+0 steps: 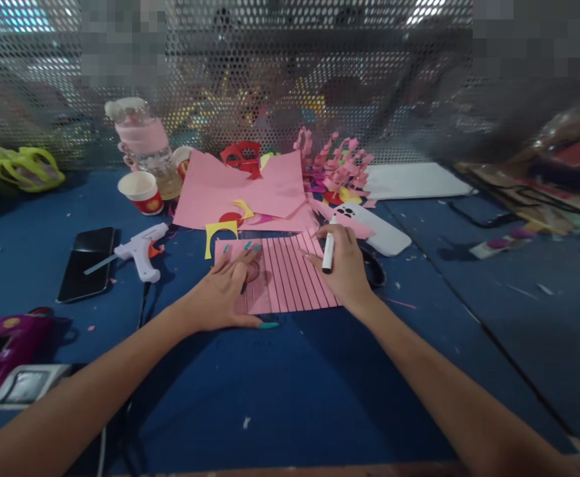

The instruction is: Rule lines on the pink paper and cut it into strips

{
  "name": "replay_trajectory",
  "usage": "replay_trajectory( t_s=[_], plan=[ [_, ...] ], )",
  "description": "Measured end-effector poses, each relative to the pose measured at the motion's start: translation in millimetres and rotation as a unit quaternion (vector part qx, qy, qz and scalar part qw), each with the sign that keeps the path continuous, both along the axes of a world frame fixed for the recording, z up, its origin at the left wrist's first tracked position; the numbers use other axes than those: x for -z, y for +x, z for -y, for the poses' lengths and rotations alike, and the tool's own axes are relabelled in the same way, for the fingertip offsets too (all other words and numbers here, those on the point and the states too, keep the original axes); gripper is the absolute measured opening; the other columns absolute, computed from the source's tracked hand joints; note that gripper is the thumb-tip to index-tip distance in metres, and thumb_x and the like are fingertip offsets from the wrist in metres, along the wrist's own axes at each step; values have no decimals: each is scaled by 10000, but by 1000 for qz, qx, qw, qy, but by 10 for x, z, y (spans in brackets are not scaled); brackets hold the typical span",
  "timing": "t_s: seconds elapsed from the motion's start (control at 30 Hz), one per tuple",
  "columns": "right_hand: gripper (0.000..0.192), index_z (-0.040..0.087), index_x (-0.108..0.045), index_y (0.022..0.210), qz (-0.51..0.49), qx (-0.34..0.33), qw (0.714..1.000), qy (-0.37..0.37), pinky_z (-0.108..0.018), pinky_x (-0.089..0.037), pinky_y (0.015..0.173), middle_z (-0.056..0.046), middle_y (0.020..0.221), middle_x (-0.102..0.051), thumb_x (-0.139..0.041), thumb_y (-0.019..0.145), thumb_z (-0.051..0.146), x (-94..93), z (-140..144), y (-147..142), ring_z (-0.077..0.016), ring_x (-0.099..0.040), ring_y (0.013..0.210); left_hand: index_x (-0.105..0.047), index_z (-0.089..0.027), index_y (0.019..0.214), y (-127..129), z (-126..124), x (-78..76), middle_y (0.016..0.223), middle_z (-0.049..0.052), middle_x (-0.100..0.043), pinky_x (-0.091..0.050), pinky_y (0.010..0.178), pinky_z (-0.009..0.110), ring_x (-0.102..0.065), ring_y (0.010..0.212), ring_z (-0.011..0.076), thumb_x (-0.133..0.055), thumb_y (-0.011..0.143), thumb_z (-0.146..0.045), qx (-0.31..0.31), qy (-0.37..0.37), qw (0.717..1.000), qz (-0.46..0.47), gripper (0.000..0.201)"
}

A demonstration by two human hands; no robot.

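Note:
A sheet of pink paper [300, 275] with several dark parallel lines drawn across it lies in front of me. My left hand [228, 288] rests flat on its left part, fingers spread, teal nails showing. Under that hand is something see-through, perhaps a clear ruler; its outline is hard to make out. Over the right part of the sheet, my right hand [344, 265] grips a white marker [328, 252] with a black end pointing down toward me. The marker's other end points away, near the sheet's top edge.
Behind the sheet lie larger pink paper [240, 189], a yellow cut-out [220, 232], pink curled paper pieces [342, 169] and a white phone [382, 232]. Leftward are a glue gun [144, 252], black phone [87, 265], paper cup [141, 192] and bottle [145, 142]. A perforated metal panel [270, 86] stands behind.

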State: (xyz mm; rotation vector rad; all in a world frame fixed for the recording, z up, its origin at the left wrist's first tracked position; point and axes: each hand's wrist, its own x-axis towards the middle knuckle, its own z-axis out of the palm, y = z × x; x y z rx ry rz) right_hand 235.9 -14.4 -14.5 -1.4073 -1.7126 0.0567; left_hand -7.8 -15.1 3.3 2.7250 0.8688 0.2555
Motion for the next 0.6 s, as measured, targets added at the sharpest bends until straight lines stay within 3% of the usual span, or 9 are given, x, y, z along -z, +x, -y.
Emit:
replay_trajectory(
  t_s=[0.6],
  plan=[
    [199,253,-430,892,16,-4,1000,-14,-458,-470,807,-62,918,-534,-580,795,165,-16,5,17,-252,-544,910,-253,-139,1300,23,28,-51,1479,246,-223,-163,1115,558,-194,1374,329,-477,716,-737,-11,12,1000,-15,865]
  ],
)
